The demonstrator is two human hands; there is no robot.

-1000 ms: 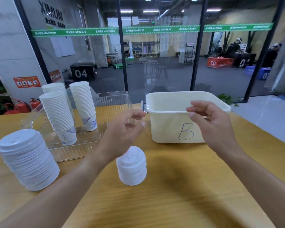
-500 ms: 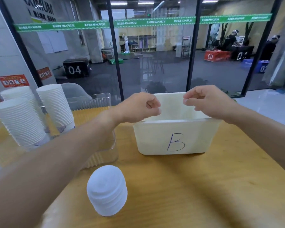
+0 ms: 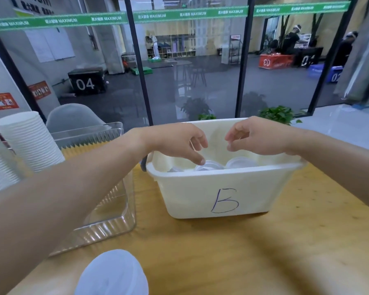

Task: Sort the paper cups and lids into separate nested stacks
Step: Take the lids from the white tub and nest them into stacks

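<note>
White plastic bin [image 3: 226, 188] marked "B" sits on the wooden table [image 3: 264, 252], both hands over its open top.

Left hand [image 3: 175, 141]: reaching in over the near-left part of the bin, fingers loosely curled and pointing down, thumb tip just above or touching the rim of a paper cup [image 3: 209, 166] inside. Can't tell if there's real contact. Nothing gripped.

Right hand [image 3: 256, 136]: hovering above the bin's right half, fingers loosely bent toward the thumb, nothing visibly between them. A lid [image 3: 240, 162] lies in the bin directly under it, clearly apart from the fingers.

More cup/lid shapes sit low in the bin left of the cup, mostly hidden by the front wall; can't separate them.

Sorted stuff:
- nested lid stack [image 3: 113, 273] on the table at the near edge, below the left forearm, well apart from both hands; blurred.
- two nested cup stacks [image 3: 28, 141] at far left, tilted, standing in or beside the clear ribbed plastic tray [image 3: 107, 209]; can't tell which. Well apart from the hands.

Tray sits just left of the bin, and the left forearm crosses over it.

Behind the table: glass wall with green tape strip, a potted plant [image 3: 279, 113] behind the bin.
</note>
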